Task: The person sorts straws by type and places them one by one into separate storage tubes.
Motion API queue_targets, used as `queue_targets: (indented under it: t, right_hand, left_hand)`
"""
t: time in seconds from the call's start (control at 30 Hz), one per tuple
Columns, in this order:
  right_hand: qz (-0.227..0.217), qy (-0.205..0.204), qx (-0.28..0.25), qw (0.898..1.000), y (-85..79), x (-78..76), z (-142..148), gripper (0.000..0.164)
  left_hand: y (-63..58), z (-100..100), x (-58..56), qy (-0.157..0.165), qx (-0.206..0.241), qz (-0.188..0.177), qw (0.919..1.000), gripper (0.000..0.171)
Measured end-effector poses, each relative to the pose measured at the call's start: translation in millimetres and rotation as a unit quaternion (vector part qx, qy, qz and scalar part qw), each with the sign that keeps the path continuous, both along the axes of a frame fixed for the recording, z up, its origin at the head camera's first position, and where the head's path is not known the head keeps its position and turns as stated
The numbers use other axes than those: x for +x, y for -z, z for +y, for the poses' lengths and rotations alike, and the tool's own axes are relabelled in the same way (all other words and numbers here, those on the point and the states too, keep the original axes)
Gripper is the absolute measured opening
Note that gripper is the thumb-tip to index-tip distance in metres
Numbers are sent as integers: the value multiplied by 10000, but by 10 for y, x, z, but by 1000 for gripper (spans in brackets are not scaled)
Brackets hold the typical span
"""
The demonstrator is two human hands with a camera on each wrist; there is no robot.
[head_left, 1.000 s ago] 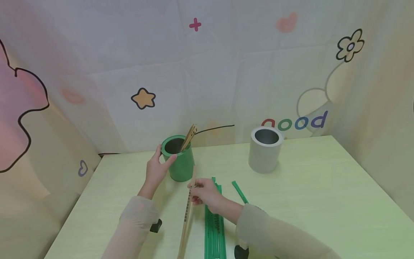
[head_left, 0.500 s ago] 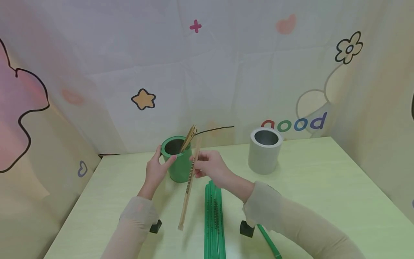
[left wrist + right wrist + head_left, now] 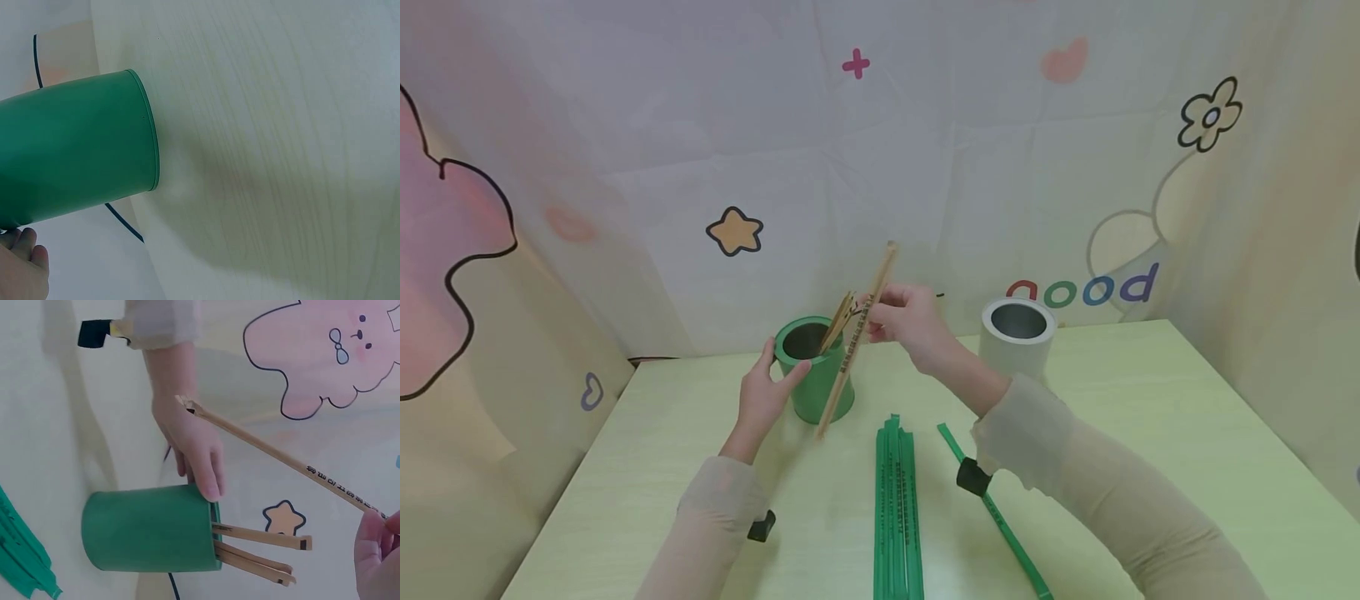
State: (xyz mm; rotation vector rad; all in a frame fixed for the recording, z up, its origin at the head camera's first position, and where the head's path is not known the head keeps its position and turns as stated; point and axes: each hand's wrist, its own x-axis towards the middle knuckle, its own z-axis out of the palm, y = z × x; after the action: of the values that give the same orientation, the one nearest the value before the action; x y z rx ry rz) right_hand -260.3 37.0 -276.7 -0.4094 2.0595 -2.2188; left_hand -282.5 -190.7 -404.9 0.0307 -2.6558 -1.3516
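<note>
My left hand (image 3: pixel 763 404) holds the green cup (image 3: pixel 820 387) by its upper side, thumb over the front near the rim. Several brown paper-wrapped chopsticks (image 3: pixel 262 536) lean out of that cup. Between thumb and fingers, my right hand (image 3: pixel 913 321) pinches another brown wrapped pair of chopsticks (image 3: pixel 852 354), printed with dark characters. This pair slants in the air in front of the cup's right side, lower end down and left. In the left wrist view the cup's side (image 3: pixel 81 137) fills the left part, with fingertips (image 3: pixel 39 255) below it.
A bundle of green wrapped chopsticks (image 3: pixel 897 508) lies at the table's front middle. One green packet (image 3: pixel 1007 533) lies apart to its right, partly under my right wrist's black camera (image 3: pixel 973 477). A white cup (image 3: pixel 1017 333) stands at the back right, before a printed cloth backdrop (image 3: pixel 910 167).
My right hand has raised the brown chopsticks from low over the table, up and slightly right, to beside the green cup's rim. The left hand and the cup have stayed in place.
</note>
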Motion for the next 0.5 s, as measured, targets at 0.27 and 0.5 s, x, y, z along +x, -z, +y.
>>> queue_targets:
  t: [0.27, 0.5]
  right_hand:
    - [341, 460, -254, 9980, -110, -140, 46, 23]
    - [662, 1069, -709, 9895, -178, -291, 119, 12]
  left_hand:
    - [13, -5, -6, -1, -1, -24, 10000, 91]
    - [0, -2, -2, 11, 27, 33, 10000, 90]
